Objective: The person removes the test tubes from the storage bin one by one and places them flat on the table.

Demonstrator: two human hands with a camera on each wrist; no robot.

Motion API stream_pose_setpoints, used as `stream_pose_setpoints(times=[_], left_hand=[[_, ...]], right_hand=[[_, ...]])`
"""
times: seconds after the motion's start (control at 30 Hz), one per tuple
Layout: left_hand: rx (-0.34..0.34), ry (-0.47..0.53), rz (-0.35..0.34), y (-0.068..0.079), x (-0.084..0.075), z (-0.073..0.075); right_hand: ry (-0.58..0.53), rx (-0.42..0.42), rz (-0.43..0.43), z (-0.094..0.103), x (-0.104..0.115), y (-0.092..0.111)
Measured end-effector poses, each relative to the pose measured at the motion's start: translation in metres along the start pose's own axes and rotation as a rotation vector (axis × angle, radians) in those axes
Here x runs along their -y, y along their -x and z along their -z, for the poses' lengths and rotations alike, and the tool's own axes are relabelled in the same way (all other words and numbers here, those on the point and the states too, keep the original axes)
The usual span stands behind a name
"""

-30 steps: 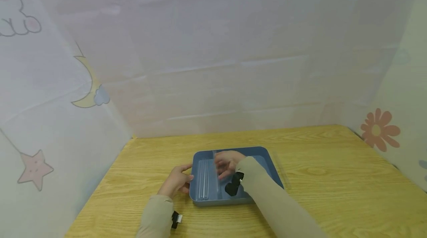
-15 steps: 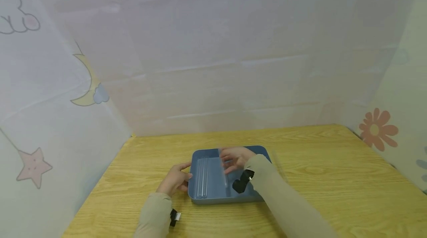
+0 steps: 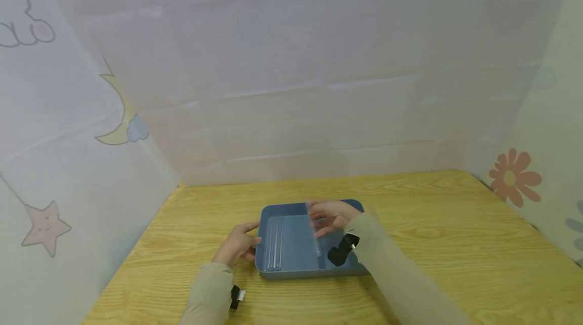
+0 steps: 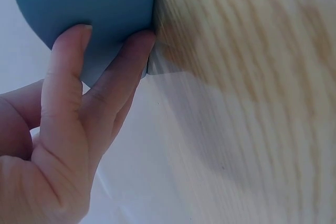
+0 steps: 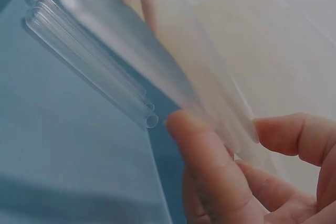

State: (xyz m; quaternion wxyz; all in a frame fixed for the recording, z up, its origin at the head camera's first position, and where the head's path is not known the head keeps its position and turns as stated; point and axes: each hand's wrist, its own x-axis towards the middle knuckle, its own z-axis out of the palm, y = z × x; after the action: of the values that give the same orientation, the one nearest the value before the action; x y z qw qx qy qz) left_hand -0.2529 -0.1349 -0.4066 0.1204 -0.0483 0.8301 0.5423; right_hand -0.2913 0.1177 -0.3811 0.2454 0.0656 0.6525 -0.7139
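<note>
A blue rectangular tray (image 3: 298,273) sits on the table. Along its left side lie clear test tubes (image 3: 275,244), side by side, with rounded ends; the right wrist view shows an open rim on one. My left hand (image 3: 239,245) holds the tray's left wall, with fingertips (image 4: 139,40) against the outside. Over the tray's right half, my right hand (image 3: 329,216) pinches another clear test tube (image 3: 317,246) between thumb and fingers, lengthwise above the tray floor. That tube is blurred and close in the right wrist view. The right hand and sleeve hide part of the tray's right side.
The wood-grain table (image 3: 446,244) extends on all sides of the tray. A pale cloth wall (image 3: 291,87) closes off the back, with printed cloth on both sides. A faint clear strip (image 3: 373,210) shows beside the right sleeve; its kind cannot be made out.
My right hand has moved to the right across the tray, carrying the pinched test tube away from those at the left. My left hand stays at the tray's left wall.
</note>
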Motion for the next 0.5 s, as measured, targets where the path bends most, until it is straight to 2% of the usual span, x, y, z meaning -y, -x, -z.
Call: stream_pose_setpoints(times=[0.2,0.5], left_hand=[[-0.002,0.002,0.006,-0.001,0.001,0.0],[-0.004,-0.003,0.002,-0.001,0.0,0.0]], right_hand=[[0.019,0.037,0.005,0.01,0.004,0.006],[0.045,0.041,0.024,0.022,0.007,0.012]])
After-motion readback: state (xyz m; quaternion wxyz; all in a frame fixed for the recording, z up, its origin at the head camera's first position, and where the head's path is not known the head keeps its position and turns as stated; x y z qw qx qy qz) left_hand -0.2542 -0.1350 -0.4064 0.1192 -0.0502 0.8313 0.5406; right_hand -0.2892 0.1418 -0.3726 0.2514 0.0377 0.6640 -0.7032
